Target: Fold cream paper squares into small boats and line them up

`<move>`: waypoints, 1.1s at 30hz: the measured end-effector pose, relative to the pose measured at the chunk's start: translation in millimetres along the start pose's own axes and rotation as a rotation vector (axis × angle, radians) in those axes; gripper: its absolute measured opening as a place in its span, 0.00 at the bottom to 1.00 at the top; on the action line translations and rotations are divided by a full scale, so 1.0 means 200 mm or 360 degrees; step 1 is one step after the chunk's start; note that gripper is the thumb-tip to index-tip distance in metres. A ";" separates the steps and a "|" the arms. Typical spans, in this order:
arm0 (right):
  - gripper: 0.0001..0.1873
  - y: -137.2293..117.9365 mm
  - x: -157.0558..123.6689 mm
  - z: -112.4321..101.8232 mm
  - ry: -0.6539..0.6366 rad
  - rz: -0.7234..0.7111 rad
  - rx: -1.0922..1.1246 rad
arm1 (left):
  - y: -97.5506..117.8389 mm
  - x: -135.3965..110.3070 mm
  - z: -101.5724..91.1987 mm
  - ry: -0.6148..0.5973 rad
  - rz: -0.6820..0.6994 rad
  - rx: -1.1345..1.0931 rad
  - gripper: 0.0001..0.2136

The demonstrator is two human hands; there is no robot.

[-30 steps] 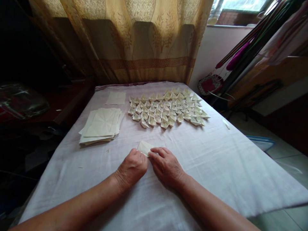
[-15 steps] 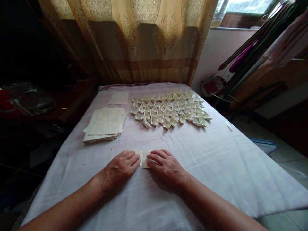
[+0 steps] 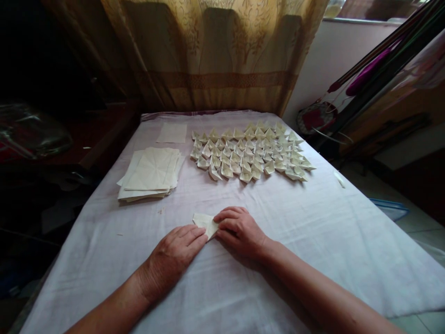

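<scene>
A small piece of folded cream paper (image 3: 204, 221) lies on the white cloth in front of me, its point turned toward me. My left hand (image 3: 175, 250) has its fingers pressed together on the lower left edge of this paper. On the right side, the curled fingers of my right hand (image 3: 240, 232) grip the paper, and its thumb is partly hidden. Beyond my hands, many folded paper boats (image 3: 246, 146) stand close together in rows.
To the left lies a stack of creased paper sheets (image 3: 149, 174), with a single sheet (image 3: 173, 133) behind it. A white scrap (image 3: 340, 179) is near the right edge of the cloth-covered table (image 3: 313, 241). A patterned curtain (image 3: 215, 51) hangs behind.
The folded paper has turned from lying straight to slanting, with a corner toward me. My left hand has shifted nearer me, my right hand slightly farther off. The view has tilted down.
</scene>
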State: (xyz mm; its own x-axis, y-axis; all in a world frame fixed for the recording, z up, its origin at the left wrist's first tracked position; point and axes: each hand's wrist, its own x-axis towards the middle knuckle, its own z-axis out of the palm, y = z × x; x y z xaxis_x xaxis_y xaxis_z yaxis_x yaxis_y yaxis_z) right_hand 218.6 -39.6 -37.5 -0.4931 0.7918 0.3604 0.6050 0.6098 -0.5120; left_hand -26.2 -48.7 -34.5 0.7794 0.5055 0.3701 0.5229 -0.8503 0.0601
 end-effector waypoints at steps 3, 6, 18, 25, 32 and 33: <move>0.06 -0.01 0.02 0.04 0.0108 0.0216 0.0046 | 0.00 0.00 0.00 0.0022 0.0010 -0.0018 0.17; 0.07 -0.04 0.03 0.07 0.0175 0.0374 0.0059 | 0.00 0.00 0.00 0.0042 0.0007 -0.0024 0.18; 0.07 -0.10 0.04 0.10 0.0286 0.0538 0.0002 | 0.01 0.01 -0.02 0.0021 -0.0017 -0.0058 0.18; 0.07 -0.10 0.04 0.11 0.0294 0.0562 -0.0036 | 0.01 0.01 -0.02 -0.0051 0.0006 -0.0052 0.19; 0.07 -0.11 0.05 0.10 0.0303 0.0585 -0.0028 | 0.01 0.02 -0.03 -0.0030 -0.0030 -0.0073 0.18; 0.06 -0.11 0.05 0.10 0.0304 0.0584 -0.0022 | 0.01 0.02 -0.03 -0.0036 -0.0033 -0.0082 0.18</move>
State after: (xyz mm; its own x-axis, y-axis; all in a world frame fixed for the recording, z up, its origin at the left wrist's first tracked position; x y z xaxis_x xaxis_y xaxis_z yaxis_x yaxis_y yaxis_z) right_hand 187.4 -46.1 -38.3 -0.1189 0.9481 0.2950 0.7280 0.2853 -0.6234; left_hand -23.4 -48.9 -27.9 0.7763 0.5259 0.3475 0.5211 -0.8456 0.1155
